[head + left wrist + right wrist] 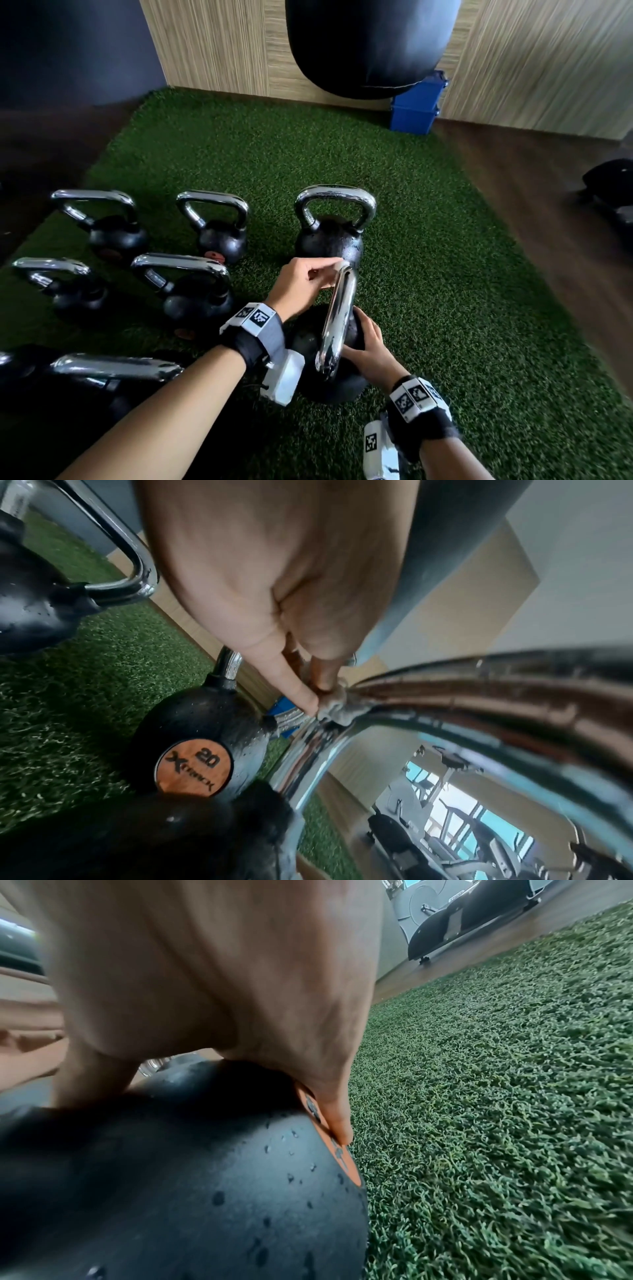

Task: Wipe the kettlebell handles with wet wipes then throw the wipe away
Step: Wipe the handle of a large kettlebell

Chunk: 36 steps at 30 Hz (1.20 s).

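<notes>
Near the front edge of the green turf mat (445, 274), wiping a chrome kettlebell handle (337, 318) on the nearest kettlebell (192, 1191). Left hand (301, 287) pinching a small scrunched wet wipe (337, 708) between fingertips (298, 693) and pressing it on the far top bend of the handle, probably working the curve where grip grime collects. Right hand (368, 346) resting spread on the black bell body, thumb and fingers curving over it, one fingertip touching the orange label; likely bracing the bell so it is not rocking or turning under the rubbing. Droplets sitting on the body. Handle running away from the wearer, edge-on in the head view. Other kettlebells (191, 284) standing in rows toward the left side of the mat, one more (330, 233) just behind, marked 20 in the left wrist view. Blue bin (416, 102) standing at the far edge by the wood wall, well apart; probably where the wipe is going afterward. Punching bag (370, 44) hanging above. Which handles are already clean: cannot tell.
</notes>
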{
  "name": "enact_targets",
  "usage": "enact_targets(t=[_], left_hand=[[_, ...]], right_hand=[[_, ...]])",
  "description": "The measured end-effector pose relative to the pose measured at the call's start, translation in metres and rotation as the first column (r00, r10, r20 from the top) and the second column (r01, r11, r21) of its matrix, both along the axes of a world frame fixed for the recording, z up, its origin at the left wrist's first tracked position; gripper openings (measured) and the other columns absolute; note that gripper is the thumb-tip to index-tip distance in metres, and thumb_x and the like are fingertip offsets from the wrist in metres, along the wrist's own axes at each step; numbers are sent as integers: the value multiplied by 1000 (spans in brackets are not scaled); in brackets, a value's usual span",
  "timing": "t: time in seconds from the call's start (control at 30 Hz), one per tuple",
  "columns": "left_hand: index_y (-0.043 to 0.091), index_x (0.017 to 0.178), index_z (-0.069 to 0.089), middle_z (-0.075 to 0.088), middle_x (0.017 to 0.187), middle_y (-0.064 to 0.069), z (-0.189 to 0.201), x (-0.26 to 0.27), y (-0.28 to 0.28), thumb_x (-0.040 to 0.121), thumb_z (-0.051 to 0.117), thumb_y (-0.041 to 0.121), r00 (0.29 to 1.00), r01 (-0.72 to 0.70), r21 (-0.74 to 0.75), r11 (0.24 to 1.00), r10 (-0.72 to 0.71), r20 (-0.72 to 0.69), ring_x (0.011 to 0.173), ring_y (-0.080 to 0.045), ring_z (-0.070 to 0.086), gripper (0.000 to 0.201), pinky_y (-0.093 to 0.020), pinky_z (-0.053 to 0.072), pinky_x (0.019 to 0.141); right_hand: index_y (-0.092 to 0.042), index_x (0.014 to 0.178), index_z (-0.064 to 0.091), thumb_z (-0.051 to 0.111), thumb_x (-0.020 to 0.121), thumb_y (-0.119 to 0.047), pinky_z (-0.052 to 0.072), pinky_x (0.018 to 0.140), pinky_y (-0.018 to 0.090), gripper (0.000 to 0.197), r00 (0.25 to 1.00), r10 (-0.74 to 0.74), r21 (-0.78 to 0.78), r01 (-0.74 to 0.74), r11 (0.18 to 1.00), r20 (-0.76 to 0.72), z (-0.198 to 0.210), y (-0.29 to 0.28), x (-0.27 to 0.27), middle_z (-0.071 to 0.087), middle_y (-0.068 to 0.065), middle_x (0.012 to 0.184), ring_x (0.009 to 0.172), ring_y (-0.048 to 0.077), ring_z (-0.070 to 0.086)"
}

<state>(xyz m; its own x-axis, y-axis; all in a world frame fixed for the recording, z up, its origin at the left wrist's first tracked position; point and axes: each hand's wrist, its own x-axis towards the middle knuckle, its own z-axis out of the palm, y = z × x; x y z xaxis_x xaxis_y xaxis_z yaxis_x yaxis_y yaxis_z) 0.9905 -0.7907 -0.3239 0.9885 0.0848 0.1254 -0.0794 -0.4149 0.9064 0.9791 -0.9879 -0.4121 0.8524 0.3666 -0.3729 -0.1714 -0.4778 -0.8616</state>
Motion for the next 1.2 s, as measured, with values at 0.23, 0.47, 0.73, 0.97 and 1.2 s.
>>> enact_targets(t=[0.23,0.47,0.73,0.97,1.2], left_hand=[[22,119,76,77,112,10,6,-3,19,93,74,19,987,100,-181,978,-121,-107,107,-6,72,26,-19,53,97],[25,93,84,81,89,0,16,-26,25,86,81,14,952,80,-280,957,-157,-264,84,-12,75,13,-24,60,78],[9,96,80,79,81,-4,24,-58,23,87,75,1,915,139,-338,931,-251,-315,74,-8,72,13,-18,60,68],[8,106,80,80,96,-12,12,-82,31,80,82,12,882,230,-308,923,-331,-334,84,-20,73,27,-32,63,83],[35,97,82,79,91,17,-3,-88,36,72,89,43,861,347,30,938,-305,-407,87,1,72,27,-32,59,89]], right_hand=[[-37,154,23,84,73,-46,32,118,51,102,1000,-7,9,6,1000,16,-1,-1,-2,20,-1,155,142,22,31],[-34,155,23,83,76,-39,32,119,48,99,999,-24,35,23,999,27,0,0,-4,20,0,156,140,19,31],[-36,154,23,84,75,-43,36,116,47,100,1000,-16,45,15,999,19,-1,-2,-3,19,-2,155,134,16,32],[-37,154,22,83,73,-47,36,115,51,102,1000,-3,22,2,1000,25,-1,-2,-2,19,-1,156,140,24,32],[-35,154,22,82,76,-42,35,113,41,99,999,8,-4,-8,1000,49,0,-2,-3,21,0,156,133,16,33]])
